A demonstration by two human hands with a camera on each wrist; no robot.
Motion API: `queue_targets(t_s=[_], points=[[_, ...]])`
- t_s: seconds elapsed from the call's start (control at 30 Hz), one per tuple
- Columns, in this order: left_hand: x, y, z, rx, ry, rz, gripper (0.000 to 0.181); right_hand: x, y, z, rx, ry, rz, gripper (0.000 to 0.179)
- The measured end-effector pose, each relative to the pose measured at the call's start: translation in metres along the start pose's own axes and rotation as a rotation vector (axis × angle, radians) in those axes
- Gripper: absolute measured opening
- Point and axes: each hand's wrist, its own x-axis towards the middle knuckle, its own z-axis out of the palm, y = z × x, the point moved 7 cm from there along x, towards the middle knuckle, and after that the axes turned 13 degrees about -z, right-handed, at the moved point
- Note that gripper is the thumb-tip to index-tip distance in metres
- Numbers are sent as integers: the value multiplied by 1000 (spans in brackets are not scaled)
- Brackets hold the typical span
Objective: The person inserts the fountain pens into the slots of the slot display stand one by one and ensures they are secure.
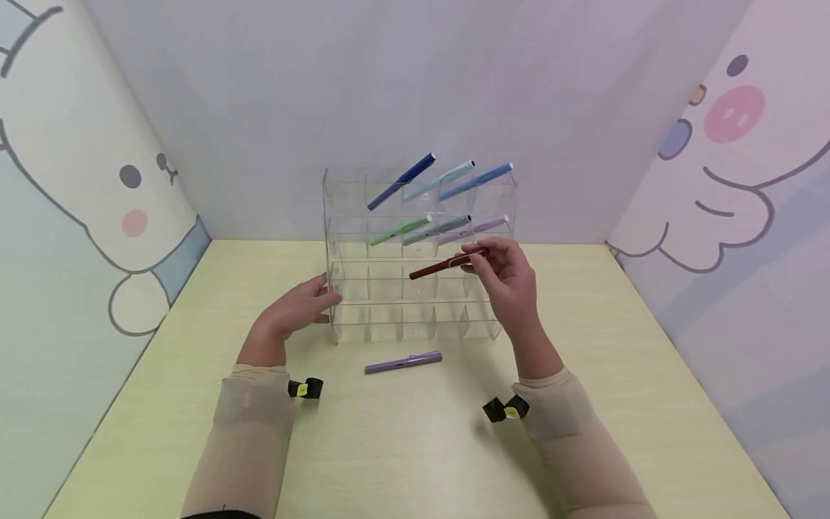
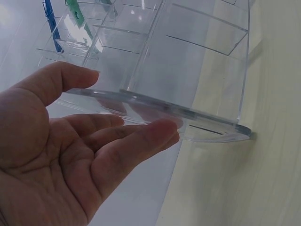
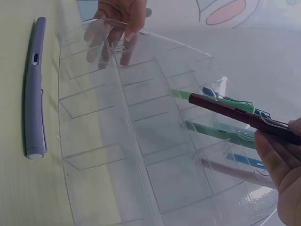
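Note:
A clear acrylic pen rack [image 1: 415, 292] with stepped compartments stands on the table. My right hand [image 1: 509, 277] pinches a dark red pen [image 1: 447, 264] by its capped end, thumb against fingers, in front of the rack's middle tiers. The barrel points left, free of the compartments. At the rack's left side, my left hand [image 1: 301, 306] holds the side panel [image 2: 155, 104], with the thumb on one face and the fingers on the other. A purple pen [image 1: 403, 362] lies on the table before the rack, its clip towards the right.
The top tier bears a dark blue pen [image 1: 402, 182], a pale aqua pen [image 1: 441, 180] and a blue pen [image 1: 476, 181]. Below them rest a green pen [image 1: 400, 230], a grey-green pen [image 1: 437, 231] and a lilac pen [image 1: 472, 231]. A cartoon-printed backdrop [image 1: 415, 86] rises behind.

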Motion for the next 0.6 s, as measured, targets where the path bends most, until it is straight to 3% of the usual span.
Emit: queue_targets(t_s=[0.3,0.6], points=[[2,-3,0,-3,4,-5,64,0,16,20,-41,-10,9,22],[2,-2,-1,0,6,6,64,-4,20,36,-64,-34,133,23]])
